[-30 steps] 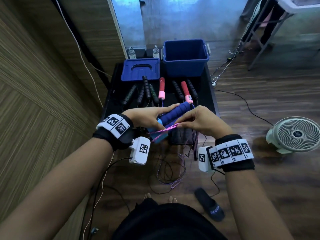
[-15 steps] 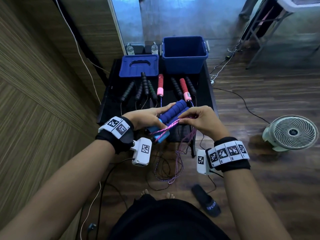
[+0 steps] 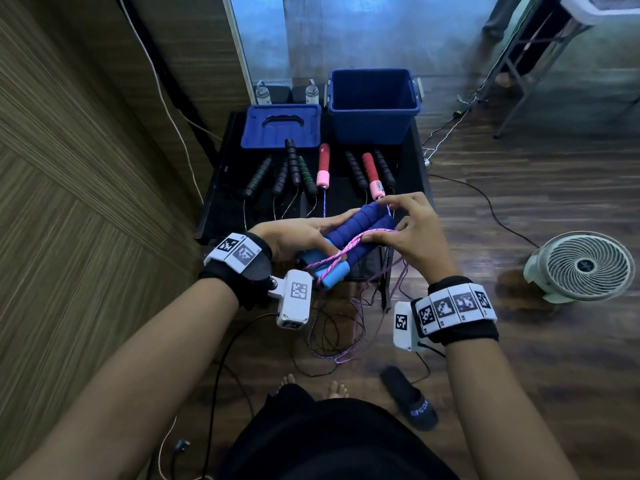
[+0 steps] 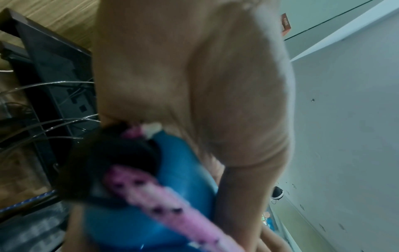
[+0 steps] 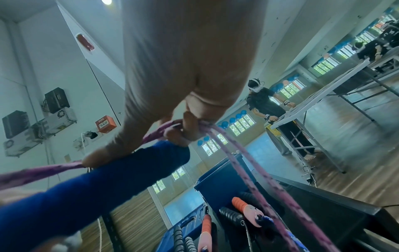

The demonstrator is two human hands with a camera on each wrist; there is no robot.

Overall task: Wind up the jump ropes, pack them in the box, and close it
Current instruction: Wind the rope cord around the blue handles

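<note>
My left hand (image 3: pixel 304 233) grips two dark blue foam jump-rope handles (image 3: pixel 356 230) side by side above the table's near edge. Their light blue ends (image 3: pixel 334 277) point toward me. A pink braided rope (image 3: pixel 343 251) crosses over the handles. My right hand (image 3: pixel 398 226) pinches this rope (image 5: pixel 218 134) at the handles' far tips (image 5: pixel 164 153), and the slack hangs down to the floor (image 3: pixel 343 341). The open blue box (image 3: pixel 372 105) stands at the table's back right with its lid (image 3: pixel 282 124) lying to the left. Up close in the left wrist view are the blue handle end (image 4: pixel 183 170) and the pink rope (image 4: pixel 164 202).
Several other ropes with black, green and red-pink handles (image 3: pixel 322 164) lie in a row on the black table (image 3: pixel 225 188), cords trailing over its edge. A floor fan (image 3: pixel 585 268) stands right, a slipper (image 3: pixel 408 396) lies near my feet, and cables cross the wooden floor.
My right hand has carried the pink rope from the handles' middle up to their far tips. The left hand keeps its grip. The slack on the floor has shifted.
</note>
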